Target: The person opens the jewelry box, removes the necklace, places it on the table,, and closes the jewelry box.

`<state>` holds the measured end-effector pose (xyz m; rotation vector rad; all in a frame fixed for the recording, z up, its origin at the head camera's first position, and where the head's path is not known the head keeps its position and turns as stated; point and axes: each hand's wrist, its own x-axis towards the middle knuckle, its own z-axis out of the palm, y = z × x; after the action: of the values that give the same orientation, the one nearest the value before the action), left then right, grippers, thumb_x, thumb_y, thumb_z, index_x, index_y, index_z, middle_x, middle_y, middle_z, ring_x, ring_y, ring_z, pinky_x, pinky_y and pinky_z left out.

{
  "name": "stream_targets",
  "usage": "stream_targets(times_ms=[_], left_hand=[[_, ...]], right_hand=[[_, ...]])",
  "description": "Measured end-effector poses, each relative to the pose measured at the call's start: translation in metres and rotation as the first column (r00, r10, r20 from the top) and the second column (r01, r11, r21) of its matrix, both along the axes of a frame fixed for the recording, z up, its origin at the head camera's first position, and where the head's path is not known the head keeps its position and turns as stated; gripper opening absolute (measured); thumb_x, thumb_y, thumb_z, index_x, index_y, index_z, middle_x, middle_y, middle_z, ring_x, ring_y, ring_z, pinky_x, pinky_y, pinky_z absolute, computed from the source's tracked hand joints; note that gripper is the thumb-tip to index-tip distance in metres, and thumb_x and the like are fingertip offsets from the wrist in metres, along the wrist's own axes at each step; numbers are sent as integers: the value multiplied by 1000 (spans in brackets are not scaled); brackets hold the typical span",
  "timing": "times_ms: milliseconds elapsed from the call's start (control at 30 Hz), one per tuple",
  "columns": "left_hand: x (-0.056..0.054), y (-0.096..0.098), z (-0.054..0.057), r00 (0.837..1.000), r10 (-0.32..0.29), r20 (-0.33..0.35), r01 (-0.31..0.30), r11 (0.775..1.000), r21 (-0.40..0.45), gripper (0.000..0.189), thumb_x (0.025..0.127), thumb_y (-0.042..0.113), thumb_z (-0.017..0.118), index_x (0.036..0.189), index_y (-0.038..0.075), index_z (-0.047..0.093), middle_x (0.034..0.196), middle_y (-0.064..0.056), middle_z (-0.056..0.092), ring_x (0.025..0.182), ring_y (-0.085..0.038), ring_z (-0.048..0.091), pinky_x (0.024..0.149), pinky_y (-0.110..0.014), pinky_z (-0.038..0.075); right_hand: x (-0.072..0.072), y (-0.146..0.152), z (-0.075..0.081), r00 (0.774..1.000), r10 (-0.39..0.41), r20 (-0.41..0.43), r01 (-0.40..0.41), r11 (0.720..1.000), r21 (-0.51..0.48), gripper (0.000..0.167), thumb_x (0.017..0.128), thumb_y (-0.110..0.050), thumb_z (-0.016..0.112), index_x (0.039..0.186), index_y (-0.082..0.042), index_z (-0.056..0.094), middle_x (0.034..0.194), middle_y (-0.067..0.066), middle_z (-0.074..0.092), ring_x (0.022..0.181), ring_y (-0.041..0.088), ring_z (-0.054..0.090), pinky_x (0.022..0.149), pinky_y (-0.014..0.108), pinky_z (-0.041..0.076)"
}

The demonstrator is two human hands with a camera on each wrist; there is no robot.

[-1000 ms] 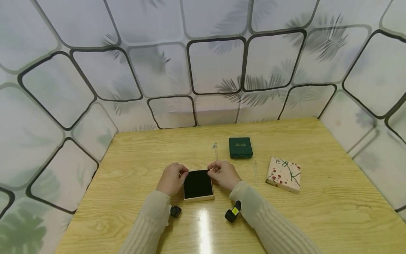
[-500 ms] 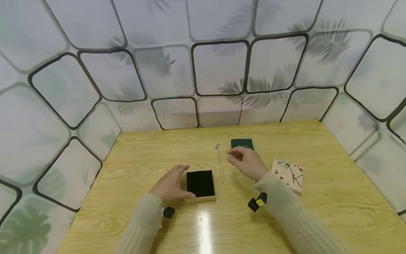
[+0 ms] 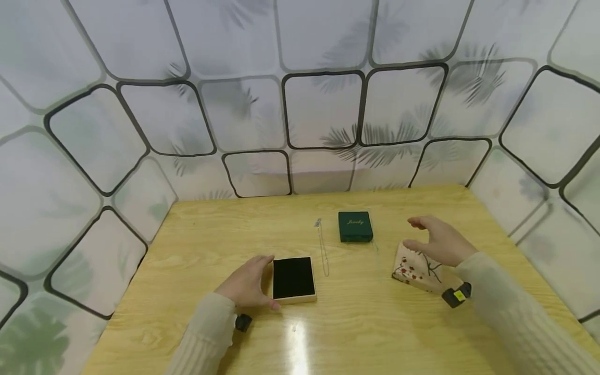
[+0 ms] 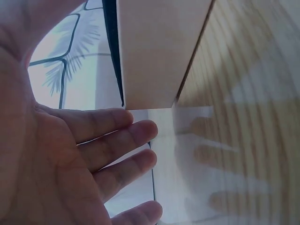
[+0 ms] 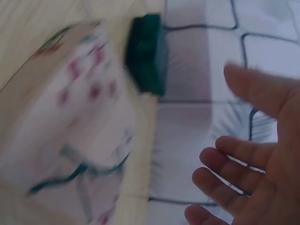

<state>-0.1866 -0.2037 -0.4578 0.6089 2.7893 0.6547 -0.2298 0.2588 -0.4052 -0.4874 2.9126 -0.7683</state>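
Note:
A shallow box base (image 3: 294, 301) with a black lining sits on the table in the head view. My left hand (image 3: 248, 283) spreads along its left side, thumb near the front corner and fingertips by the back corner. Its fingers (image 4: 124, 173) extend close to the box's pale side wall (image 4: 157, 56) in the left wrist view. Over the floral-patterned lid (image 3: 410, 271) hovers my right hand (image 3: 440, 242), thumb and fingers apart with nothing between them. The lid's flowered top (image 5: 93, 126) is beside that hand in the right wrist view.
A silver necklace (image 3: 324, 255) lies stretched out right of the box base. Behind stands a green jewelry box (image 3: 355, 227), a second fine chain (image 3: 376, 247) at its right front corner. Patterned cloth (image 3: 323, 114) walls in the back and sides of the wooden table (image 3: 187, 234).
My right hand left the box base, passed in front of the green box and moved right to above the floral lid. The left hand loosened from the box's back corner and spread along its side.

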Motion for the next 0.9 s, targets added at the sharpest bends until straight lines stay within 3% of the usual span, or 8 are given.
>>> stream_targets(times_ms=[200,367,433,667,900], left_hand=[[1,-2,-6,1000,1,20,-1,1000,26,121,56,60,85,149,4,31,148,-16,36,132,-35,39,105,-51,37],[0,-2,-8,1000,-6,23,5,999,44,119,57,59,85,149,4,32,148,-15,36,132,-35,39,105,-51,37],[0,-1,-8,1000,-9,30,8,999,49,118,58,58,85,148,4,32,148,-15,36,132,-35,39,105,-51,37],[-1,-2,-7,1000,-4,30,3,999,45,117,59,58,85,148,3,32,147,-15,38,131,-34,40,105,-51,37],[-1,-2,-7,999,-4,40,2,999,49,117,59,58,85,148,3,32,147,-15,38,131,-34,40,105,-51,37]], right_hand=[[2,24,-31,998,59,23,-62,987,150,115,74,-67,69,150,3,20,149,31,23,130,54,26,94,74,28],[10,33,-42,999,45,13,-47,970,238,129,65,-75,69,151,4,14,151,30,20,132,54,23,90,82,18],[12,37,-45,999,46,14,-48,972,232,131,63,-74,71,150,6,15,150,32,22,130,55,25,88,82,19],[19,44,-62,994,95,54,-103,980,171,135,60,-70,76,147,12,16,150,33,19,134,54,20,105,67,21],[22,41,-64,993,75,90,-87,986,141,132,60,-66,80,148,10,16,146,35,26,130,54,26,102,67,28]])
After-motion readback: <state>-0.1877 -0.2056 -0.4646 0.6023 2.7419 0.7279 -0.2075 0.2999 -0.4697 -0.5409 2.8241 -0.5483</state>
